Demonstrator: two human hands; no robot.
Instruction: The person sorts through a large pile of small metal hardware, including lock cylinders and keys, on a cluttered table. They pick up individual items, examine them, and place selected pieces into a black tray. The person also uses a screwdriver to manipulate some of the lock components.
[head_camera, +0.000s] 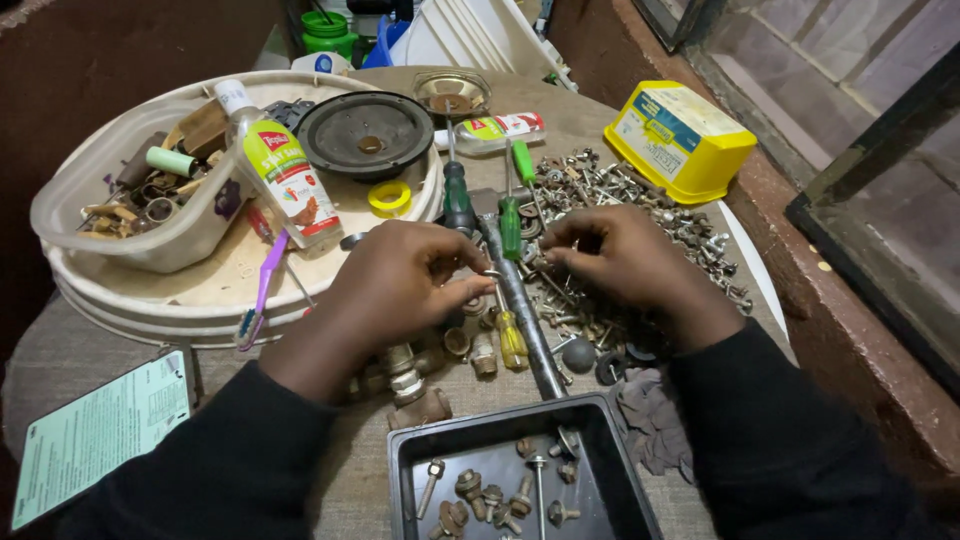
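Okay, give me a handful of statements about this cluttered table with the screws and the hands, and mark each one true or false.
1. The yellow tub stands at the far right of the table with its lid on. True.
2. The black tray near the person is empty. False: several screws and bolts lie in it.
3. A heap of loose screws lies by the right hand. True.
4. The left hand holds the purple toothbrush. False: the toothbrush lies on the round white tray, apart from the hand, whose fingers pinch a small metal part.
5. The speaker cone lies on the round white tray. True.
6. The clear bottle stands upright. False: it lies tilted on its side.
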